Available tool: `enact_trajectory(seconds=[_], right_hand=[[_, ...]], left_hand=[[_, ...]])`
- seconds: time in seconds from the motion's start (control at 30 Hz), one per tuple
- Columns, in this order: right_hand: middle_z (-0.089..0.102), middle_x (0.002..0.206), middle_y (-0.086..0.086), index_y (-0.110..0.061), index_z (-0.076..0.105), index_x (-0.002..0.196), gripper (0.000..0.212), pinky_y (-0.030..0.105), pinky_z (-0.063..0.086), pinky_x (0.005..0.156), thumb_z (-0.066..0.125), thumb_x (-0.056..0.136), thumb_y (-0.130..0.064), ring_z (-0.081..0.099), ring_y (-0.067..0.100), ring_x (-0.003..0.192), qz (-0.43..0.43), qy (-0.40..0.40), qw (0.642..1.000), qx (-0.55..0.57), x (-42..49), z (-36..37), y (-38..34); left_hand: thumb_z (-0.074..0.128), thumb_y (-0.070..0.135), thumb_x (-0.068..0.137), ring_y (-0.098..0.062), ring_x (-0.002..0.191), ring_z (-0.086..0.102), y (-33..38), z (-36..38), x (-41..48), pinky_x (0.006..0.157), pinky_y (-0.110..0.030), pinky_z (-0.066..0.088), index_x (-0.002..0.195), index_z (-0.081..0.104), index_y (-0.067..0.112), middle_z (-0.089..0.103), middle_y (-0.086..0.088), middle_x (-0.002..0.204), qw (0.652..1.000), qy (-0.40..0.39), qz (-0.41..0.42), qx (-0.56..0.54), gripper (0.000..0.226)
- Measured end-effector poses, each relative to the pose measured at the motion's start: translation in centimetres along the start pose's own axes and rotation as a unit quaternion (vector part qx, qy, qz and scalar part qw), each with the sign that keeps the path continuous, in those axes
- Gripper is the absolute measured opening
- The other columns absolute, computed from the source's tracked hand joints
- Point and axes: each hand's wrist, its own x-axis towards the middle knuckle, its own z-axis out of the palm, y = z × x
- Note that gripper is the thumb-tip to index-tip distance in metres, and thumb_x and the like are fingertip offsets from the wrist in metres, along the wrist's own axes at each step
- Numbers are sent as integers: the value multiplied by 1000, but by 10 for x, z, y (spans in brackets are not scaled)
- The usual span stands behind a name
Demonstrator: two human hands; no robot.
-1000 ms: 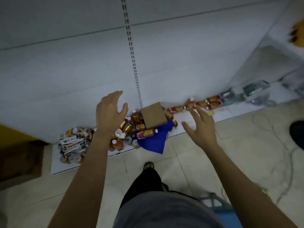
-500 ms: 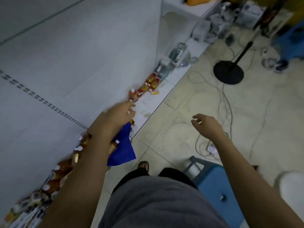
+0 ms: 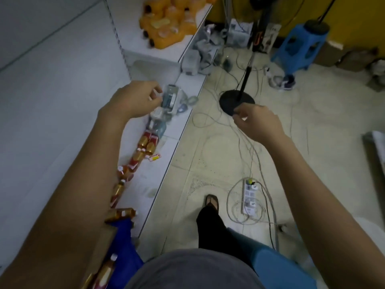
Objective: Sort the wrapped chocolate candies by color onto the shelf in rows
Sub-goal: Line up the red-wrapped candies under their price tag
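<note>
Plainly, the gold-and-red candies (image 3: 143, 146) lie in a loose line on the bottom shelf (image 3: 145, 184), running from 7 o'clock up toward 10. The left hand (image 3: 133, 100), at 10 o'clock, has its fingers (image 3: 154, 94) curled beside clear packets (image 3: 171, 99); whether they pinch a small pale piece I cannot tell. The right hand (image 3: 257, 120), at 2 o'clock, is curled on nothing visible. The left forearm (image 3: 93, 163) crosses the line closely, so lowering it could roll candies off the shelf edge onto the floor (image 3: 208, 153).
</note>
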Motion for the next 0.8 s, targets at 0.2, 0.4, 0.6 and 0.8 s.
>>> enact_trajectory(seconds=[0.2,0.4,0.6,0.8], right_hand=[[68,103,2,-21,61,115,32,34,50,65,44,95,-39,62,25,88,-130,95,987,-23,172,-101,-1],[66,109,1,-22,57,124,34,32,41,67,45,95,-36,60,24,96,-292,257,921,3,299,-205,-73],[61,114,-2,-24,51,129,36,29,40,71,45,95,-35,59,18,95,-464,245,844,108,366,-240,-203],[44,138,2,-32,33,142,63,42,45,94,46,88,-61,55,20,110,-564,30,824,41,416,-214,-303]], left_hand=[[51,38,91,-22,94,62,63,-102,113,83,-45,52,118,57,25,65,5,105,986,153,46,54,30],[45,36,94,-26,107,58,108,-223,143,83,-47,49,124,53,20,62,-1,117,910,367,67,182,35],[45,45,92,-34,120,49,73,-315,102,89,-53,44,138,39,24,52,-9,132,855,378,-167,312,51],[44,53,90,-30,128,41,49,-331,65,101,-48,40,145,28,30,32,-4,148,848,229,-368,305,62]])
